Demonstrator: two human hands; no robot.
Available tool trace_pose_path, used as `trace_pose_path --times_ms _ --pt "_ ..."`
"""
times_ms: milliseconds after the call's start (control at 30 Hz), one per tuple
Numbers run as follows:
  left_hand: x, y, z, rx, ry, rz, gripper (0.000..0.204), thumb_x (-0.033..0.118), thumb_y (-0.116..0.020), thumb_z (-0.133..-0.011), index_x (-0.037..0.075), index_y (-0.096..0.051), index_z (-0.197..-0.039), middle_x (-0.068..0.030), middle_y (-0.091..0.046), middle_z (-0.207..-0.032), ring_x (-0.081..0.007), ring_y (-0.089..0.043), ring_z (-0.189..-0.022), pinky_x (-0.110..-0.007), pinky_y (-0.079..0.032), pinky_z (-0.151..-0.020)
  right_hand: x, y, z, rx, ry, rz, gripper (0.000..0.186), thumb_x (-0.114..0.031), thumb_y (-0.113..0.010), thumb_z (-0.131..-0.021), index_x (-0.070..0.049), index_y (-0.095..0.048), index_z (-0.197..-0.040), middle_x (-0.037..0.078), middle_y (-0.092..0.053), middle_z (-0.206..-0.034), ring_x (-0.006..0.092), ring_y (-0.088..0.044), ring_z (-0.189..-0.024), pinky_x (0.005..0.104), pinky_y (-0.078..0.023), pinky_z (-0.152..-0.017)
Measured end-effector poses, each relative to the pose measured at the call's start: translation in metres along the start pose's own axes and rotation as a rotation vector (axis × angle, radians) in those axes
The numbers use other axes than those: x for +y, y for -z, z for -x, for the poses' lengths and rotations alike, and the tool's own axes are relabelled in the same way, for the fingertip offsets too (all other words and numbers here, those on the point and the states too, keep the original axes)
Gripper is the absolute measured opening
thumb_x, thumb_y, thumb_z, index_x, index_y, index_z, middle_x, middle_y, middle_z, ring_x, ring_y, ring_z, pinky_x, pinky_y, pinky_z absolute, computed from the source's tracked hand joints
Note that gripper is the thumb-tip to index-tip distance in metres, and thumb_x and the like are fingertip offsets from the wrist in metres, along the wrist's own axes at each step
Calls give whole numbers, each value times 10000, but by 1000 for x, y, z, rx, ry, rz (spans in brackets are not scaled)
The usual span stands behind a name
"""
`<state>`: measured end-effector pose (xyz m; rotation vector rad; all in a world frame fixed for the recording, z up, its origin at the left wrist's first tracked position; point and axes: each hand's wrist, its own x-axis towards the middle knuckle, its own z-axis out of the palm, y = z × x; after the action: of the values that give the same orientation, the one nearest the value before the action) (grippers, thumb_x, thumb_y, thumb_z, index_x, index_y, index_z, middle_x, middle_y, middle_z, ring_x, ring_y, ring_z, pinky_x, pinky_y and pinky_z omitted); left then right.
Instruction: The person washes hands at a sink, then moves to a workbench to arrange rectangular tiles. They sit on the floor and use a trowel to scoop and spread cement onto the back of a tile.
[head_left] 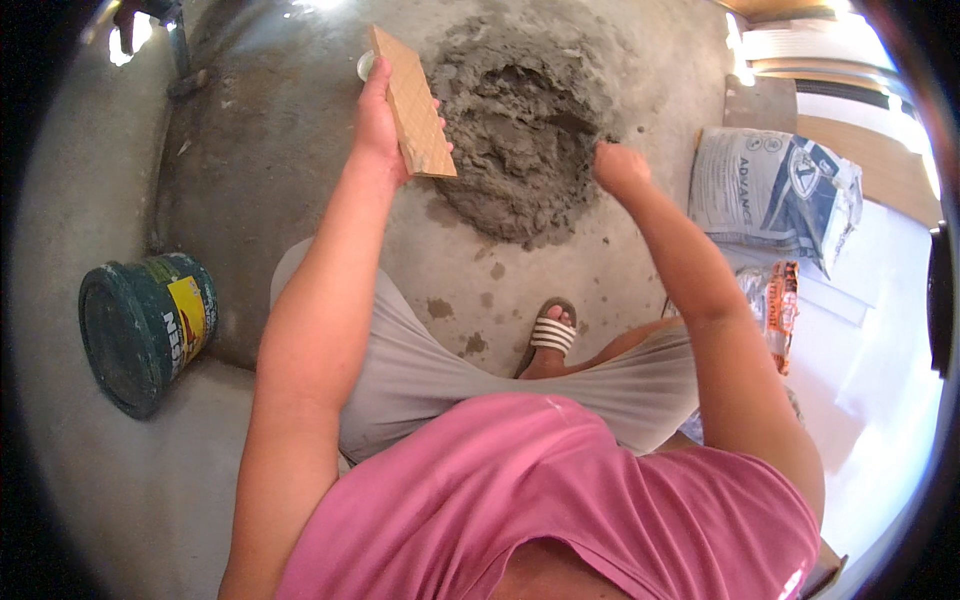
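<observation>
My left hand [380, 130] grips a flat tan piece with a faint criss-cross pattern [410, 100], tile-like, held above the left edge of a heap of wet grey mortar [510, 170]. A small round pale object [365, 67] shows behind its upper left edge. My right hand [620, 170] is closed at the right side of the mortar, on what looks like a trowel, its dark blade [568, 124] in the mix and its handle mostly hidden.
A dark green bucket [150, 325] is at left. On the right are a grey-and-blue bag [760, 190], an orange-and-clear package [775, 315] and white boards [860, 330]. My sandalled foot [550, 335] rests on the stained concrete floor [480, 300] below the mortar.
</observation>
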<state>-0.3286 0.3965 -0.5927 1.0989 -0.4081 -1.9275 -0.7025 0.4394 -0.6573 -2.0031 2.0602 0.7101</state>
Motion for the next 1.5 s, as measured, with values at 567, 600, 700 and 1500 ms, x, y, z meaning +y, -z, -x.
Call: trace_pose_path --times_ms 567,600,700,1500 --pt "-3 -9 4 -4 24 -40 852 764 -436 -873 89 -440 -1393 -163 -566 -1074 -308 -602 -860 -568 -545 -709 -34 9 -41 34 120 -122 289 -317 -542 -965 -116 -602 -1164 179 -700 -1062 405 -663 -997 533 -536 -832" --pt "-2 -10 8 -11 21 -37 856 760 -439 -874 89 -425 -1406 -156 -551 -1072 -297 -588 -857 -549 -534 -700 -36 -2 -44 14 173 -92 290 -318 -539 -965 -123 -597 -1171 172 -698 -1079 403 -663 -998 532 -536 -831" --pt "3 -4 15 -11 10 -27 859 755 -434 -878 86 -411 -1418 -147 -533 -1072 -285 -568 -862 -529 -522 -694 -32 -11 -34 -114 176 -49 298 -329 -538 -968 -127 -573 -1185 159 -685 -1113 401 -664 -997 531 -538 -824" --pt "5 4 22 -4 -20 -22 884 765 -403 -893 58 -415 -1425 -210 -574 -1165 -348 -619 -942 -608 -560 -751 -16 -65 9 -94 74 -694 413 -348 -551 -963 -8 -621 -1188 246 -675 -1104 428 -618 -1086 486 -488 -918"
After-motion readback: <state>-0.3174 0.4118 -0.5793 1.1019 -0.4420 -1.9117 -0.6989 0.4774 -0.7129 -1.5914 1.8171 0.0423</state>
